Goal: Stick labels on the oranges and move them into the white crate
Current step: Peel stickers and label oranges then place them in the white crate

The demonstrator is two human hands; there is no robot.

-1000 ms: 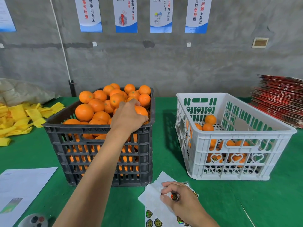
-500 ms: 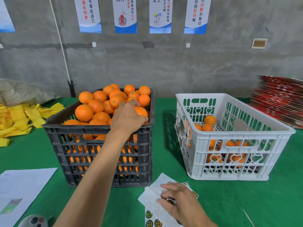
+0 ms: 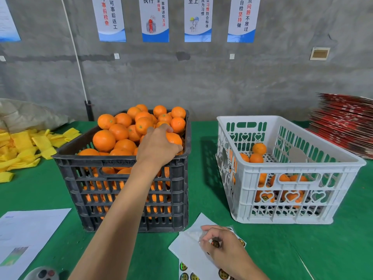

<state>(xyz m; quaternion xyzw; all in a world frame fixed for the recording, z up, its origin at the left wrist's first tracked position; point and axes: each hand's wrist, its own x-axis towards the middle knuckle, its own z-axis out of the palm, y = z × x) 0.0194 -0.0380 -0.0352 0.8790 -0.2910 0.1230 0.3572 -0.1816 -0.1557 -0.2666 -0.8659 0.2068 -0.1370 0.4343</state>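
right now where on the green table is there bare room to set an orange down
Bare green cloth lies between the black slatted crate and the white plastic crate. More lies right of the white sticker sheet. The left edge is crowded: yellow foam sleeves, a white paper.

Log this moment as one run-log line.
left hand: grips round orange in black plastic crate | right hand: pinches round gold label | white plastic crate: partly filled
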